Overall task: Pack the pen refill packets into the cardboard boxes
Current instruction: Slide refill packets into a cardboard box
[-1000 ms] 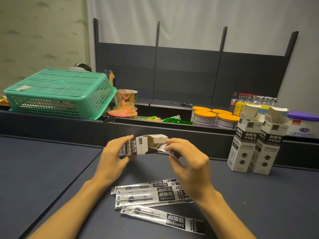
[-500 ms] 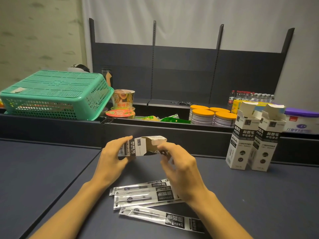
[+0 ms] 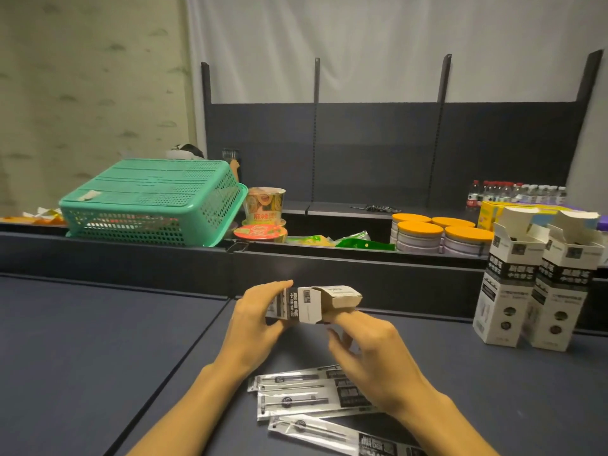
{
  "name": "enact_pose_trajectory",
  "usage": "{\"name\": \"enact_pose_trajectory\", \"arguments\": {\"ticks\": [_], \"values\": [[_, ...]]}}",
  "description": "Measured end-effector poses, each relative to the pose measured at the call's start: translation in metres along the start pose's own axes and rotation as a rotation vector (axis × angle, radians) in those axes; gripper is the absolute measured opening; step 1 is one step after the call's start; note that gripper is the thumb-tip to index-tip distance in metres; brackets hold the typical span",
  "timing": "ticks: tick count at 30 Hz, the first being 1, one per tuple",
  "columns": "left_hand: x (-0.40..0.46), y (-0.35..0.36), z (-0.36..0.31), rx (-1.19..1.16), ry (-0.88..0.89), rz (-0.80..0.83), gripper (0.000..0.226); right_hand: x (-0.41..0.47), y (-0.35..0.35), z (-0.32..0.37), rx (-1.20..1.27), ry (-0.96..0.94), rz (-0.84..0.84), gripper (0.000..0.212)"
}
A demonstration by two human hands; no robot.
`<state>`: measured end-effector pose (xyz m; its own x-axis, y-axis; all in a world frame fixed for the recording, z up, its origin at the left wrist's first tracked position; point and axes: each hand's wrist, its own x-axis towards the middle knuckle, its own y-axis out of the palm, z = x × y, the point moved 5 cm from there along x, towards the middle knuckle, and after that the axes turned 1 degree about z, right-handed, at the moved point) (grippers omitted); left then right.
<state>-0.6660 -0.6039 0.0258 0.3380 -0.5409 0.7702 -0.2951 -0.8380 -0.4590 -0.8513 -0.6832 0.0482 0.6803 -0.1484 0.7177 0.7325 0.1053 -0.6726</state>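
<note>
Shop: shelving (image 3: 378, 149), stocked goods (image 3: 441, 236).

Green basket (image 3: 148, 199) — black-and-white boxes (image 3: 506, 284), orange lids (image 3: 424, 227).

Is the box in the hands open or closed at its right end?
Open. The box, held sideways by the left hand, has its end flap folded out, not tucked in. The right hand is at the opening.

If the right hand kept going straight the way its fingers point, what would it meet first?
Most likely the open end of the cardboard box that the left hand holds on its side; the right hand points up-left at it, fingertips apparently already touching, though depth is unclear.
</note>
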Motion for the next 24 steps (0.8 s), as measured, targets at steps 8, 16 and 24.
{"name": "enact_pose_trajectory", "arguments": {"ticks": [8, 16, 24], "values": [[0.0, 0.002, -0.002, 0.007, 0.006, 0.019, 0.063, 0.0, 0.002, 0.005, 0.045, 0.02, 0.059, 0.036], [0.0, 0.001, 0.003, 0.042, 0.003, -0.008, 0.063, -0.001, 0.001, 0.007, 0.077, 0.005, 0.099, 0.053], [0.0, -0.002, 0.007, 0.068, -0.044, -0.045, 0.061, 0.004, -0.028, -0.005, 0.133, 0.032, -0.175, 0.014]]}}
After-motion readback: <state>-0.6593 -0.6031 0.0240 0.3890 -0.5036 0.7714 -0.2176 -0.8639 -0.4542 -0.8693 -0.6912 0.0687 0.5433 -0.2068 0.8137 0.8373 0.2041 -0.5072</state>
